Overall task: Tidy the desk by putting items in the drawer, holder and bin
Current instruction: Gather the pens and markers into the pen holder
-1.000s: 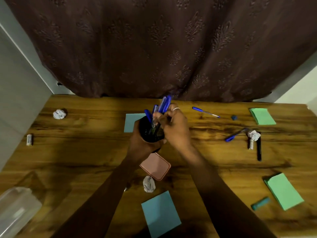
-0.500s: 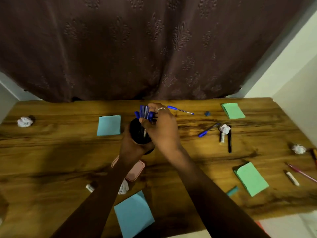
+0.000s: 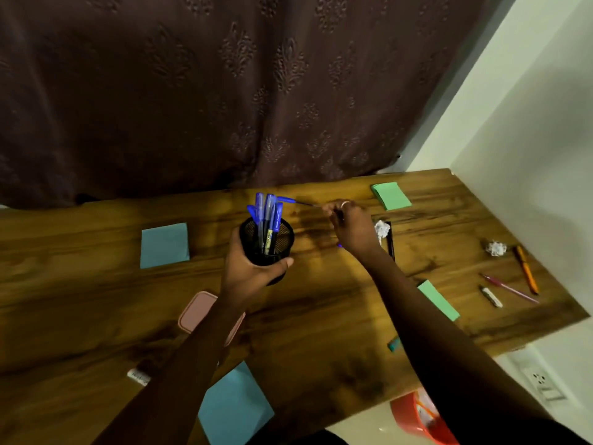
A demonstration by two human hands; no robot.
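The left hand (image 3: 253,271) wraps its fingers around the black mesh holder (image 3: 267,244), lifted off the table (image 3: 96,316) and already stocked with blue pens. Just right of the holder, the right hand (image 3: 351,228) reaches a loose blue pen (image 3: 290,200) (contact is blurred, so its fingers' grip cannot be told). To do this well, pinch the pen mid-barrel, tip it upright and drop it in while keeping the holder level.

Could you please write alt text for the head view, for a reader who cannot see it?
The left hand holds a black mesh pen holder of blue capped pens above a wooden desk, while the right hand reaches a blue pen lying at the back edge. Sticky pads and crumpled paper lie around.
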